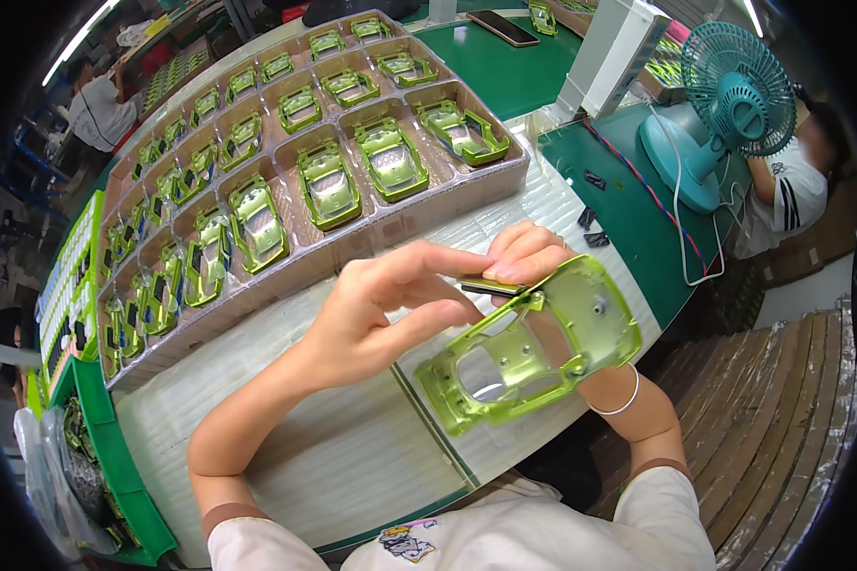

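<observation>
A translucent lime-green toy car body shell (519, 360) is tilted over the near part of the table, its hollow inside facing me. My right hand (528, 255) grips it from behind along the upper edge, and the shell hides much of that hand. At the shell's upper left side sits a narrow black strip (490, 285). My left hand (371, 309) has its index fingertip at this strip, with other fingers curled beneath it. The left thumb points toward the shell. Whether the strip is fixed to the shell, I cannot tell.
A large compartment tray (352, 233) holds several green car shells. A green crate (124, 476) stands at left. On the green mat right lie small black pieces (595, 238), near a teal fan (733, 105) with cables. A phone (503, 29) lies at the back. Another person (795, 186) sits at far right.
</observation>
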A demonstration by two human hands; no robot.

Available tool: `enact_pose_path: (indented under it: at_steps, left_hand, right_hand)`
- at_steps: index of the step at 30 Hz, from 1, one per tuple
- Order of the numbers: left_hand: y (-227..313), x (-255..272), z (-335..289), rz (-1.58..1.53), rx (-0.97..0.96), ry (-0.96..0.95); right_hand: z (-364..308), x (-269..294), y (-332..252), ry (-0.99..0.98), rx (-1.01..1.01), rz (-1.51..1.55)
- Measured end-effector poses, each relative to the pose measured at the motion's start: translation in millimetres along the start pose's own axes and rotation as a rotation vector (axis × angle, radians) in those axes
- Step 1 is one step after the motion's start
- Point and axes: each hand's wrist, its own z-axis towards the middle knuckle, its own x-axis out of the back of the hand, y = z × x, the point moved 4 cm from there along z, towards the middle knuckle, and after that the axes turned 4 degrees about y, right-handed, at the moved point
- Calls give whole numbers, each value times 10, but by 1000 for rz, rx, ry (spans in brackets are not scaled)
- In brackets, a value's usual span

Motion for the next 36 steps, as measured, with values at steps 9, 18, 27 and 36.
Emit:
enact_pose_path:
  at_steps: [9, 18, 27, 36]
  left_hand:
    - [184, -108, -12, 612, -590, 304]
    - [218, -335, -31, 511, -792, 349]
    - [166, -350, -70, 429, -813, 423]
    - [133, -313, -90, 398, -695, 479]
  right_hand:
    - [28, -80, -119, -36, 9, 36]
    - [55, -104, -346, -55, 180, 11]
    - [107, -155, -343, -93, 220, -45]
    - [91, -127, -268, -101, 96, -75]
